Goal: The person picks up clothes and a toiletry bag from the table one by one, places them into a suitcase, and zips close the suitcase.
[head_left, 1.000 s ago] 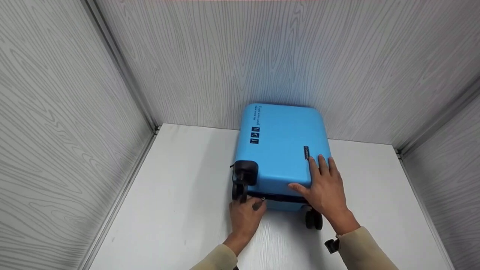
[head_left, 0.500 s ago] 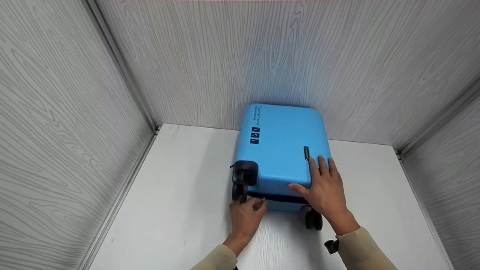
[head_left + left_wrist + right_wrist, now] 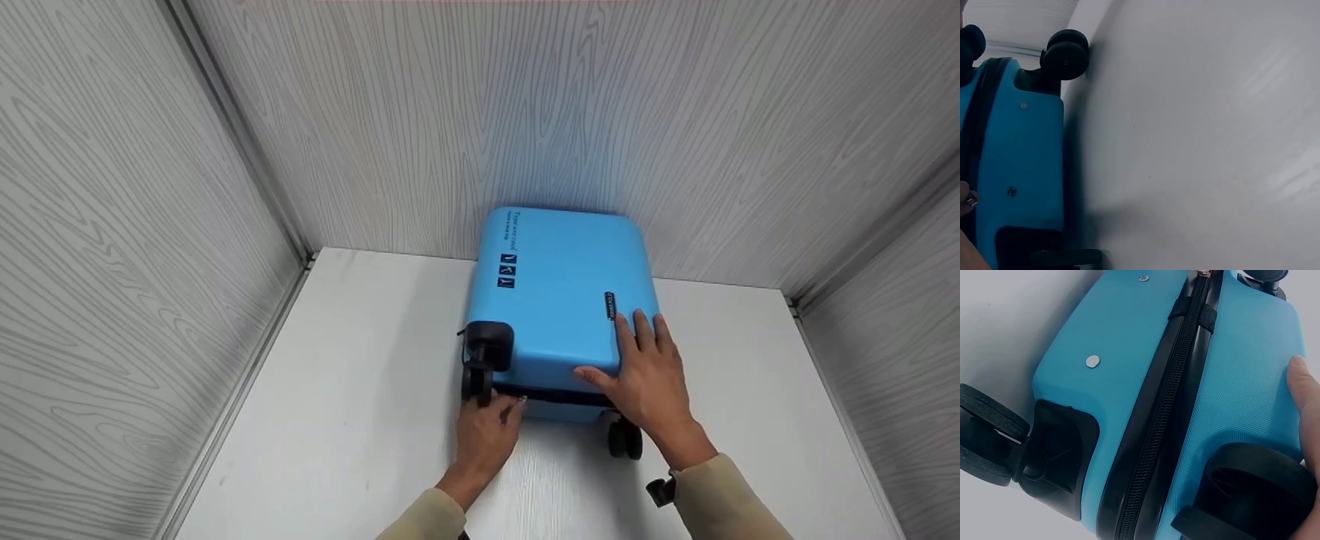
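A blue hard-shell suitcase [image 3: 564, 285] lies flat, its wheeled end toward me. Along that end runs a black zipper [image 3: 1161, 410], whose teeth are meshed in the stretch seen in the right wrist view. My left hand [image 3: 484, 435] is at the zipper beside the left wheel and pinches the small metal zipper pull [image 3: 971, 198] with thumb and finger; part of those fingers is hidden behind the wheel. My right hand [image 3: 651, 382] rests spread on the suitcase's near right corner, fingers straight on the top and thumb along the near edge.
Black caster wheels [image 3: 626, 438] jut from the suitcase's near end. Beneath is a white surface [image 3: 360, 375]. Wood-grain panels stand behind [image 3: 420, 127] and on both sides; the suitcase's far end is close to the back panel.
My left hand has shifted slightly left along the zipper, with its fingers drawn closer together. The right hand and suitcase keep their places, apart from a small shift of the view.
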A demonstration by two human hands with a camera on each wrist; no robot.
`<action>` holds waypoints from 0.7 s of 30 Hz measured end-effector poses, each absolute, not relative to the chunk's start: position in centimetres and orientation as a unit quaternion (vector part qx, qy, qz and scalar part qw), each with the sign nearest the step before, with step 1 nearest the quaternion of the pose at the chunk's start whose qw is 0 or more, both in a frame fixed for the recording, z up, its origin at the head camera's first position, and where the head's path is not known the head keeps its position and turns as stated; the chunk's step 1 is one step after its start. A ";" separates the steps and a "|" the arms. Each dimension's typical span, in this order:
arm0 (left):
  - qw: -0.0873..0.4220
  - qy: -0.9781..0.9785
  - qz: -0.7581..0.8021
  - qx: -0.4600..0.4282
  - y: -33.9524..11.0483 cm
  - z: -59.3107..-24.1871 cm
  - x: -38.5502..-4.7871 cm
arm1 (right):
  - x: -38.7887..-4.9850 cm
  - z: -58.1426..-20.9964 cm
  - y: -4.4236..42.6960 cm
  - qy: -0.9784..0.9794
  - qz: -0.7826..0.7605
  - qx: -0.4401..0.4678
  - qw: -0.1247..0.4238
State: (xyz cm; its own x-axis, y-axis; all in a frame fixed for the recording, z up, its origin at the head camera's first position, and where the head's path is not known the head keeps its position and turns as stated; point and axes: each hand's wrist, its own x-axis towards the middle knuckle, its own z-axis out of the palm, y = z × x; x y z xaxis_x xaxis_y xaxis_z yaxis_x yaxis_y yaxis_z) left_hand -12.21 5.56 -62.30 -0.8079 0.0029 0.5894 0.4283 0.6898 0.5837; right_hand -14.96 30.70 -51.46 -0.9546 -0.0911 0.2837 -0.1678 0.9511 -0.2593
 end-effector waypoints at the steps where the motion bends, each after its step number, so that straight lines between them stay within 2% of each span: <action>1: 0.279 -0.874 -0.378 -0.125 5.5 -62.3 -12.2 | -14.9 -51.5 30.7 -0.979 0.140 0.067 0.135; 15: 0.253 -0.867 -0.413 -0.118 5.1 -62.2 -12.2 | -15.1 -51.5 30.6 -0.978 0.147 0.060 0.132; 21: 0.301 -0.871 -0.368 -0.121 4.5 -62.5 -12.3 | -15.1 -51.4 30.7 -0.979 0.148 0.058 0.126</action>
State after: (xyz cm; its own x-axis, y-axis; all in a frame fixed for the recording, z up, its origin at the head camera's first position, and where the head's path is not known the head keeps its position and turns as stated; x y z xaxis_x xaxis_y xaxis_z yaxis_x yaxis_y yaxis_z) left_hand -12.32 4.54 -62.54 -0.7888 -0.0104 0.6146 0.4332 0.6999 0.5678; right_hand -15.07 30.70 -51.39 -0.9617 -0.0753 0.2636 -0.1501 0.9493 -0.2762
